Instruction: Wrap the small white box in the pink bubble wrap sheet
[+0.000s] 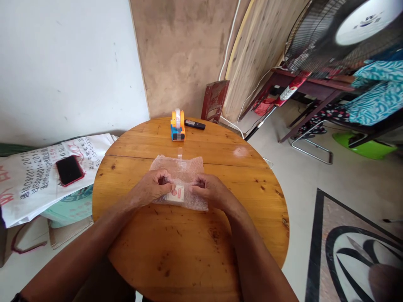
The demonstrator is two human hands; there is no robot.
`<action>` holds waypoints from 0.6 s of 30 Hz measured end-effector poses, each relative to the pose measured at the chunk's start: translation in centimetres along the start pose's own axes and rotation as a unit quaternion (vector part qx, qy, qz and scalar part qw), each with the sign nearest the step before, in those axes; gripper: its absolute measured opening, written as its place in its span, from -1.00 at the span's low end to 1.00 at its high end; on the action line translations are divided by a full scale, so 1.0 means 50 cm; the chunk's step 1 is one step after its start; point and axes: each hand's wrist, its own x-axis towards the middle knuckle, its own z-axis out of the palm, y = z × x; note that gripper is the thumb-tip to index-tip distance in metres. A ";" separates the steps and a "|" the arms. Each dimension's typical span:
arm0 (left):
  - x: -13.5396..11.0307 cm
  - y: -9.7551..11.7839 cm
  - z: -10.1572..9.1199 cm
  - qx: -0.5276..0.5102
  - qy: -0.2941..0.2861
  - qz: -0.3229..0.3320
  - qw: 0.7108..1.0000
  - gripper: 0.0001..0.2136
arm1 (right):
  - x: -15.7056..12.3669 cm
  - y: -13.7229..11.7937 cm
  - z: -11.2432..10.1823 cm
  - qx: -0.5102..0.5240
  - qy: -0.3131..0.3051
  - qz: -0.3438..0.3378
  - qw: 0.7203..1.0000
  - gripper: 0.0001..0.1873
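A sheet of clear bubble wrap point(181, 167) lies on the round wooden table point(195, 235), with a short strip of tape sticking up at its far edge. A small white item with a red label point(176, 194) sits on the wrap's near part. My left hand point(150, 187) pinches the wrap at the item's left side, fingers curled. My right hand point(210, 191) grips the wrap's near right part, fingers closed over it.
An orange and blue tape dispenser point(178, 126) and a dark remote point(194, 124) sit at the table's far edge. A phone with a red case point(69, 170) lies on a printed white sack point(37, 180) at the left. A large fan point(343, 33), a bench and a red stool point(215, 100) stand beyond.
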 end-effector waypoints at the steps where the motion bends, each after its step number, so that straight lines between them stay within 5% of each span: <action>1: 0.000 0.000 0.001 -0.007 0.000 0.003 1.000 -0.83 | -0.001 -0.004 0.001 -0.023 0.015 -0.006 1.000 -0.93; 4: 0.000 0.000 0.001 -0.034 -0.009 0.015 0.999 -0.82 | -0.007 -0.020 0.007 -0.083 0.081 -0.062 0.991 -0.91; 7: 0.002 -0.002 -0.001 -0.027 -0.002 0.025 0.999 -0.81 | -0.013 -0.034 0.014 -0.125 0.134 -0.196 0.963 -0.84; 10: 0.005 -0.002 -0.001 0.005 -0.007 0.042 0.999 -0.82 | -0.014 -0.040 0.025 -0.152 0.102 -0.303 0.935 -0.79; 18: 0.007 -0.009 -0.024 0.020 0.003 0.066 0.998 -0.69 | -0.015 -0.042 0.046 -0.143 0.062 -0.289 0.944 -0.94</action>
